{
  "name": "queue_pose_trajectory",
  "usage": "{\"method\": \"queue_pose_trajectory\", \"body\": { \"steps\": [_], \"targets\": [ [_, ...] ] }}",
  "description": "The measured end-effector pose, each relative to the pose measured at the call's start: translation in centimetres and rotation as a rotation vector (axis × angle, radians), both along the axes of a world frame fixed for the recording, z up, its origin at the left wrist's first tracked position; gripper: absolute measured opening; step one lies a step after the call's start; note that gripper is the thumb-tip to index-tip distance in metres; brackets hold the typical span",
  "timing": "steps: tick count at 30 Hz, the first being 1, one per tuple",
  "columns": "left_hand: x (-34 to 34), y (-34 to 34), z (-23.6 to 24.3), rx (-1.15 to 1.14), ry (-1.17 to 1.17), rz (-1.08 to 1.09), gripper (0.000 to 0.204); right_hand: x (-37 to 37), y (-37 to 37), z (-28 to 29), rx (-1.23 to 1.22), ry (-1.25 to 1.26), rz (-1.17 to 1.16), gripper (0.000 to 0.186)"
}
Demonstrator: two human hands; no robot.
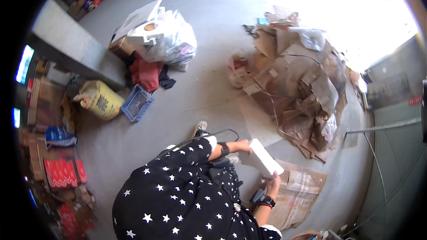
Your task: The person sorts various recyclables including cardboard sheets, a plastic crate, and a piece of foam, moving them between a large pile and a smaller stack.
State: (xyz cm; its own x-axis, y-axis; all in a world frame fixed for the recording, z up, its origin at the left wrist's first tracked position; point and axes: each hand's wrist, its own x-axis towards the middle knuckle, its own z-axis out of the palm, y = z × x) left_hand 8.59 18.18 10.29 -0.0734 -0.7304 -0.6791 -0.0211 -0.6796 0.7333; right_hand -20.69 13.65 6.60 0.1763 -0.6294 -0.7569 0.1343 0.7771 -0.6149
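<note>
A white rectangular block [264, 155], perhaps foam, is held at a slant between my two hands, low in the centre-right of the view. My left hand [243, 146] grips its upper-left end, and my right hand [272, 183] grips the lower-right end, both with fingers closed on it. Beneath and right of my right hand lies a flattened brown cardboard sheet [304, 186] with tape across it. My watch-strapped forearms come in from a dark star-patterned garment.
A big heap of crumpled cardboard [298, 89] stands ahead right. Ahead left are a white bag [175, 44] with foam pieces, red cloth, a blue crate [137, 104] and a yellow sack [100, 102]. A pillar [80, 40] and stacked boxes line the left; metal bars stand right.
</note>
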Motion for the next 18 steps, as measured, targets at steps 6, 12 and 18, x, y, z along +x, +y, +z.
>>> {"method": "queue_pose_trajectory", "body": {
  "steps": [6, 12, 18],
  "targets": [
    [11.8, 5.0, -0.5, -0.084, -0.129, 0.142, 0.082, 12.7, -1.2, 1.1, 0.0, -0.058, 0.098, 0.025],
    [31.3, 13.5, -0.2, -0.146, 0.072, 0.523, 0.082, 31.9, 1.5, -0.4, -0.374, 0.128, 0.757, 0.03],
    [45.2, 23.8, 1.0, 0.024, 0.077, 0.939, 0.064, 53.5, 3.5, 3.9, -0.843, 0.004, 1.298, 0.017]
  ]
}}
